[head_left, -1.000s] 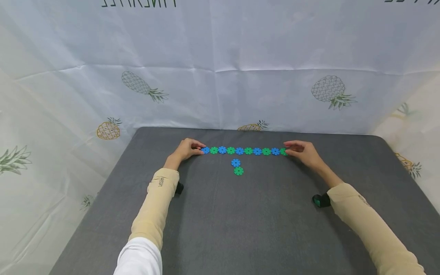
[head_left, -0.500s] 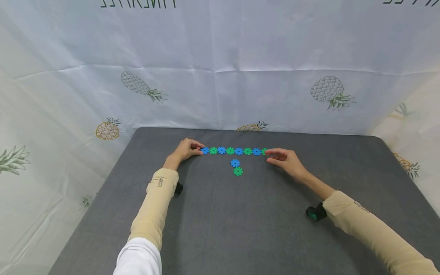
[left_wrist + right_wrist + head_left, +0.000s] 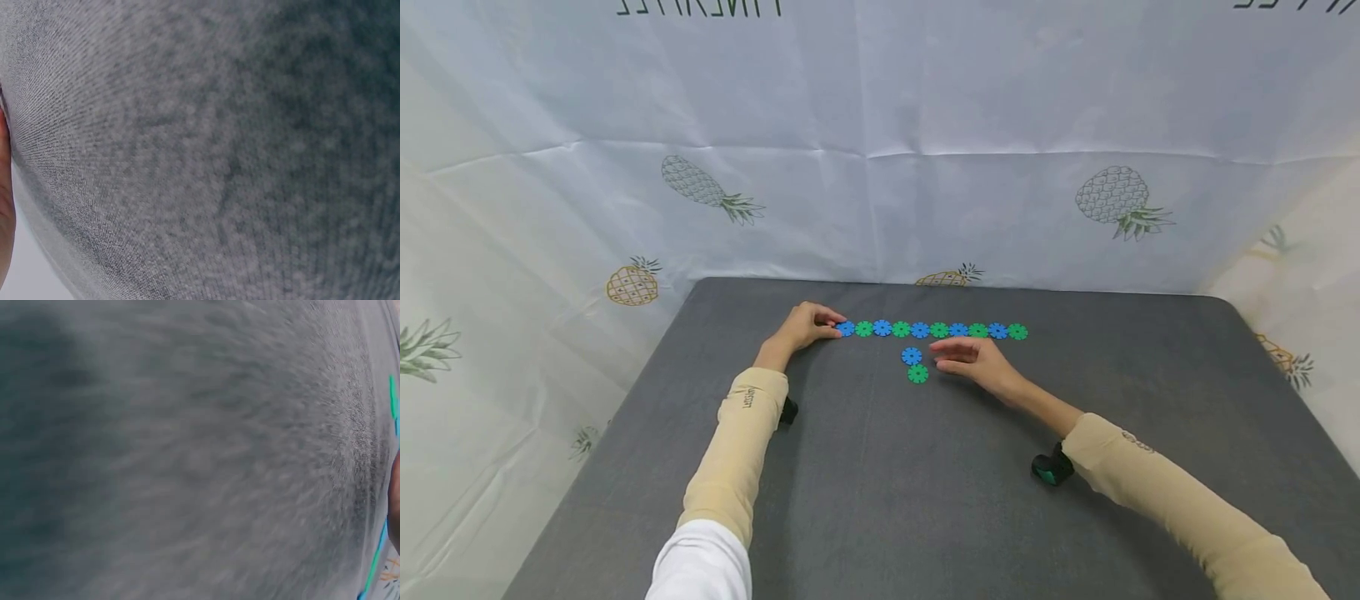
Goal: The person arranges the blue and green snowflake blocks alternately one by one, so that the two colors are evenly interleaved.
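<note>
A straight row of notched plastic discs, blue and green in turn, lies across the far part of the table in the head view. My left hand [image 3: 801,327] pinches the blue disc [image 3: 846,328] at the row's left end between thumb and fingers. The green disc [image 3: 1018,332] ends the row on the right. Just below the row lie a loose blue disc [image 3: 912,356] and a loose green disc [image 3: 917,374], edge to edge. My right hand [image 3: 979,363] is just right of these two, fingers and thumb apart and holding nothing.
The grey cloth-covered table [image 3: 865,500] has a rounded far edge against a white curtain [image 3: 880,217] printed with pineapples. Black wrist cameras sit under both sleeves, the right camera [image 3: 1052,468] low over the table. The wrist views show mostly grey cloth.
My right hand has left the row's right end and moved left and nearer, to beside the two loose discs. The left hand stays at the row's left end.
</note>
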